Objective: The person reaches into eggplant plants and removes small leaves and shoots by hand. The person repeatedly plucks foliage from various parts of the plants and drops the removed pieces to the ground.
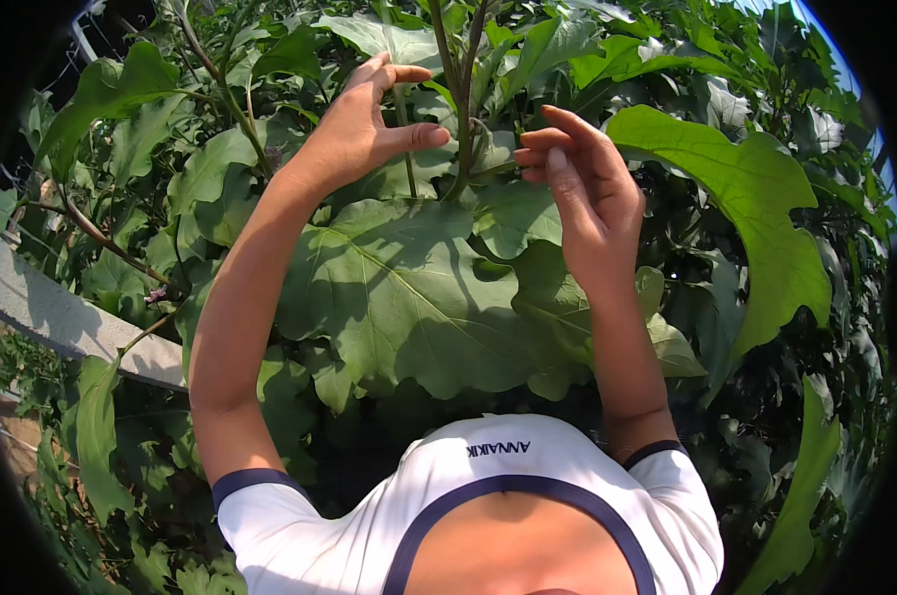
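Observation:
Upright in front of me stands the forked dark stem (pixel 463 111) of a leafy plant, probably an eggplant. My left hand (pixel 378 123) is just left of it, thumb and index finger spread, nothing visible in its grasp. A thin pale string or strip (pixel 402 108) runs up behind that hand's thumb and fingers; I cannot tell whether they touch. To the right of the stem, my right hand (pixel 593 186) is raised with loosely bent fingers and holds nothing I can see. Below both hands spreads a broad lobed leaf (pixel 411 297), shaded in patches.
A large bright leaf (pixel 753 201) arches beside my right hand. At left, a branch (pixel 114 245) reaches across near a small purple flower (pixel 155 295) and a pale curved band (pixel 84 320). A metal frame (pixel 84 37) shows at the upper left. Dense foliage surrounds me.

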Demonstrator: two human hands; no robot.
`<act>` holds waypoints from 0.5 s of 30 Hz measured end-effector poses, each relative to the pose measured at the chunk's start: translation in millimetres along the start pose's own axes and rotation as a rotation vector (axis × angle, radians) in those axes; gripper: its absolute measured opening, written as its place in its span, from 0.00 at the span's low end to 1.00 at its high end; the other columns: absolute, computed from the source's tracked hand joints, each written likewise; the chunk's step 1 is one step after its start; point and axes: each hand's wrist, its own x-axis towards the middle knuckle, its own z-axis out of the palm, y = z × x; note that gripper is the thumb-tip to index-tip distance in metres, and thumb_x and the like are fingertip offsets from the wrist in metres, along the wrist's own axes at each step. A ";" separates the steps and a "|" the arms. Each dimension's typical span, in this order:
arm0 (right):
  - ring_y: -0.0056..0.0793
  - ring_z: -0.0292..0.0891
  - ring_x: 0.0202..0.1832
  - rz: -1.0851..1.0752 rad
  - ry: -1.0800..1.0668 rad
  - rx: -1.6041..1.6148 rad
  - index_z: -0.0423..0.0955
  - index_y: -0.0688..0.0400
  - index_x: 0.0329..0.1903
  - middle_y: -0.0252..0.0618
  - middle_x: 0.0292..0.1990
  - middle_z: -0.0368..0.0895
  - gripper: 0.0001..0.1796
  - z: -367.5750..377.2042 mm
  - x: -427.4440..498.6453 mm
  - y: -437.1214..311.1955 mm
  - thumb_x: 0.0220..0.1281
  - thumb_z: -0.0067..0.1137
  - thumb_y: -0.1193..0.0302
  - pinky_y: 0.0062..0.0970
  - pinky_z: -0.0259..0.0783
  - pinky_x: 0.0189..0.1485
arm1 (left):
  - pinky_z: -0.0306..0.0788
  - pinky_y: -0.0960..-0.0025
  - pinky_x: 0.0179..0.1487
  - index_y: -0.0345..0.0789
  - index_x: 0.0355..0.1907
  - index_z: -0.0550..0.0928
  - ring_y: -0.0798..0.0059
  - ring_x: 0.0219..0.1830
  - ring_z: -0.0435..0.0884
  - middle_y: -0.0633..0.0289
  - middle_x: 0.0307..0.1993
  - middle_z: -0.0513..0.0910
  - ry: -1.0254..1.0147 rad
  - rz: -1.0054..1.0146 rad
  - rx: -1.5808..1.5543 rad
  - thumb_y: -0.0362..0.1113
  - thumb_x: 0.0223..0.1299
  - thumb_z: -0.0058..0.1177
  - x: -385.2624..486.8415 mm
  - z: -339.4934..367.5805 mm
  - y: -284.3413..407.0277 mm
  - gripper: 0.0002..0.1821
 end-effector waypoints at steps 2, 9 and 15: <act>0.29 0.72 0.53 -0.170 0.053 -0.015 0.62 0.68 0.62 0.46 0.52 0.74 0.23 9.2 35.2 -0.8 0.67 0.49 0.73 0.28 0.67 0.59 | 0.57 0.54 0.68 0.34 0.61 0.68 0.60 0.67 0.65 0.52 0.61 0.69 -0.039 -0.060 -0.396 0.65 0.35 0.70 12.9 39.4 -5.7 0.53; 0.42 0.80 0.42 0.560 -0.155 0.591 0.67 0.69 0.49 0.55 0.40 0.79 0.15 5.1 136.8 34.8 0.71 0.42 0.69 0.36 0.77 0.48 | 0.66 0.71 0.51 0.36 0.62 0.61 0.75 0.44 0.71 0.63 0.46 0.71 0.590 -0.141 -0.534 0.42 0.37 0.76 -0.1 134.8 4.2 0.49; 0.38 0.81 0.41 0.570 -0.448 0.399 0.66 0.68 0.57 0.53 0.44 0.80 0.17 15.9 152.4 49.8 0.71 0.41 0.72 0.30 0.79 0.44 | 0.70 0.76 0.38 0.31 0.43 0.78 0.83 0.30 0.72 0.67 0.36 0.74 0.526 -0.114 -0.514 0.32 0.49 0.66 0.8 141.6 10.0 0.19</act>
